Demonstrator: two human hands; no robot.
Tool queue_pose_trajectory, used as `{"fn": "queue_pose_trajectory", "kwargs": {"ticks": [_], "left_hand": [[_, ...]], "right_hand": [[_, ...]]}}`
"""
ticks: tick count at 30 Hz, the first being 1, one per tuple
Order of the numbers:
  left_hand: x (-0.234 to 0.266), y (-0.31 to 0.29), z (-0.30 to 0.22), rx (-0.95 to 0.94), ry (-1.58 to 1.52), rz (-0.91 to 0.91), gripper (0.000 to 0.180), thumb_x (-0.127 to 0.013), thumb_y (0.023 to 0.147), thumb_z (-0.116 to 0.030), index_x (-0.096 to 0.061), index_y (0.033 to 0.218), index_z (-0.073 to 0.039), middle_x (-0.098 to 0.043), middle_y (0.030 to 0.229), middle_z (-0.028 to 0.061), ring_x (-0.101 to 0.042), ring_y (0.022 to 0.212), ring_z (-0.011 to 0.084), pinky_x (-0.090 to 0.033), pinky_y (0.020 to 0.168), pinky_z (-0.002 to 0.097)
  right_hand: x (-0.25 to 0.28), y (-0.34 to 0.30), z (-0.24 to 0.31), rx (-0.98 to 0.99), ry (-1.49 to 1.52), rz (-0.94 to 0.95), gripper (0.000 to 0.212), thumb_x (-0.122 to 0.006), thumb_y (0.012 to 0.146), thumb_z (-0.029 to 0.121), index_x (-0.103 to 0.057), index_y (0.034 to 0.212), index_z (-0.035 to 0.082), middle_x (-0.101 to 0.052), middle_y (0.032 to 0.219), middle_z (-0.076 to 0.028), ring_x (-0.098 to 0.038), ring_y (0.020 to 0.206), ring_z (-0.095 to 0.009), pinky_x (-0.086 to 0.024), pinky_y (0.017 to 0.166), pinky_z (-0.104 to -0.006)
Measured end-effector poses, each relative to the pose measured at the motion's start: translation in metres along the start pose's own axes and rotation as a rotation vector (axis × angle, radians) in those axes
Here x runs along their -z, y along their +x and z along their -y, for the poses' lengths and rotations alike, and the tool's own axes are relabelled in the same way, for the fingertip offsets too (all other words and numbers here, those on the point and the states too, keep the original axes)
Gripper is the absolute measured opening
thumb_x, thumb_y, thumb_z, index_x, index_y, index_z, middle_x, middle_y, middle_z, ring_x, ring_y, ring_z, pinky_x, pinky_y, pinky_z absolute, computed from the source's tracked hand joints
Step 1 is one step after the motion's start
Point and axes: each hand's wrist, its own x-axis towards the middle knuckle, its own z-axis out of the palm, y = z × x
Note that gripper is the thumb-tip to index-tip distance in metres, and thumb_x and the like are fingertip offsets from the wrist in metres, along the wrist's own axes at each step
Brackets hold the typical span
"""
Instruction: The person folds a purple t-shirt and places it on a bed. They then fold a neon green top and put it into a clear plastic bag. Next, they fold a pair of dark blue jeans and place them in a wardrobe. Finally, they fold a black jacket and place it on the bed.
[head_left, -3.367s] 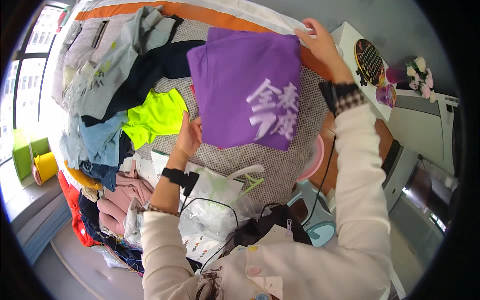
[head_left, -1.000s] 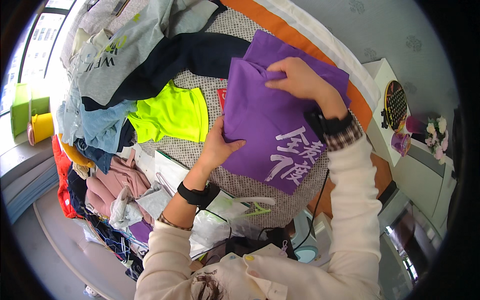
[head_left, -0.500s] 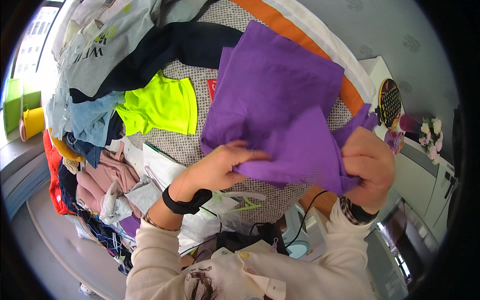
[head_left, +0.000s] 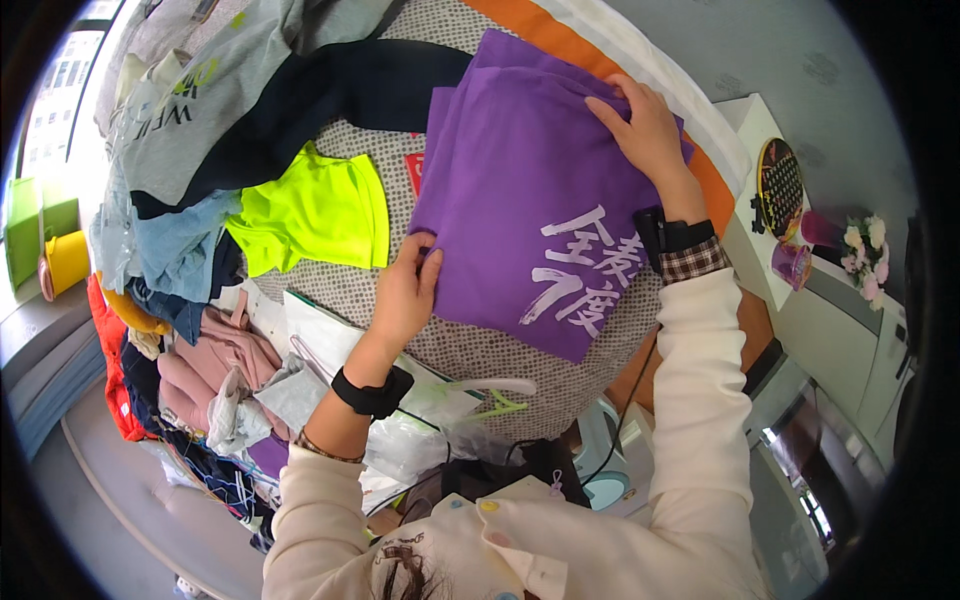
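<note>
A folded purple garment [head_left: 520, 190] with large white brush-style lettering lies on the dotted grey bedspread [head_left: 370, 300]. What kind of garment it is, I cannot tell. My left hand [head_left: 405, 290] pinches its left edge, thumb on top. At its far right edge, my right hand [head_left: 645, 130] is closed on the cloth, thumb on the upper face and fingers curled over the border. Beside the garment on the left lies a neon yellow piece of clothing [head_left: 320, 215]. A black sleeve [head_left: 380, 85] of a grey sweatshirt [head_left: 210, 125] reaches to the garment's far left corner.
Blue clothes [head_left: 180, 235], a pink garment [head_left: 215, 365] and a red one [head_left: 112, 350] are heaped at the left. Near me lie clear plastic bags [head_left: 410, 450] and a pale hanger [head_left: 490, 385]. A white cabinet [head_left: 755, 190] with flowers [head_left: 868, 258] stands right.
The purple garment's near right part has been laid flat, and its white lettering now shows. My right hand has moved up to the far right edge; my left has shifted slightly left and up.
</note>
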Motion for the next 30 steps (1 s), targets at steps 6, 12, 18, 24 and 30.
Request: {"fn": "queue_pose_trajectory", "kwargs": {"ticks": [6,12,18,24,30], "left_hand": [[-0.001,-0.007,0.008,0.098,-0.069,-0.345,0.016,-0.05,0.093,-0.013,-0.049,0.107,-0.005,-0.056,0.06,0.0115,-0.05,0.048,0.0169,-0.039,0.048,0.0303],[0.011,-0.016,0.017,0.038,0.28,-0.186,0.026,-0.056,0.091,-0.018,-0.048,0.112,-0.005,-0.057,0.063,0.0102,-0.048,0.05,0.0162,-0.039,0.049,0.0304],[0.031,0.0,0.015,-0.109,0.123,-0.2,0.047,-0.07,0.082,-0.017,-0.045,0.116,0.004,-0.061,0.078,0.0075,-0.056,0.068,0.0137,-0.046,0.068,0.0269],[0.051,0.024,0.004,0.254,-0.293,0.338,0.035,-0.072,0.08,-0.015,-0.053,0.105,0.001,-0.062,0.079,0.0051,-0.057,0.069,0.0089,-0.045,0.061,0.0225],[0.06,0.03,-0.004,0.376,-0.338,0.402,0.04,-0.068,0.084,-0.016,-0.048,0.114,0.002,-0.064,0.095,0.0071,-0.058,0.084,0.0109,-0.047,0.076,0.0244]], "right_hand": [[0.015,-0.041,-0.016,0.086,0.022,-0.67,0.022,-0.066,0.082,0.019,-0.058,0.096,0.003,-0.057,0.102,-0.012,-0.054,0.094,-0.029,-0.044,0.08,-0.036],[-0.003,-0.193,0.013,0.037,0.021,-0.511,0.019,-0.059,0.072,-0.009,-0.056,0.088,0.002,-0.054,0.096,-0.012,-0.053,0.083,-0.028,-0.045,0.073,-0.0358],[-0.022,-0.258,0.019,0.301,-0.166,-0.288,0.037,-0.062,0.076,0.003,-0.059,0.11,0.019,-0.052,0.112,-0.008,-0.049,0.106,-0.029,-0.045,0.082,-0.0412],[-0.03,-0.225,0.01,0.486,-0.218,-0.156,0.033,-0.057,0.083,0.02,-0.058,0.116,0.024,-0.051,0.128,0.0,-0.045,0.119,-0.026,-0.039,0.096,-0.0463],[-0.027,-0.217,0.008,0.457,-0.143,-0.108,0.03,-0.053,0.084,0.017,-0.061,0.113,0.015,-0.056,0.125,-0.004,-0.047,0.12,-0.029,-0.038,0.1,-0.0453]]}}
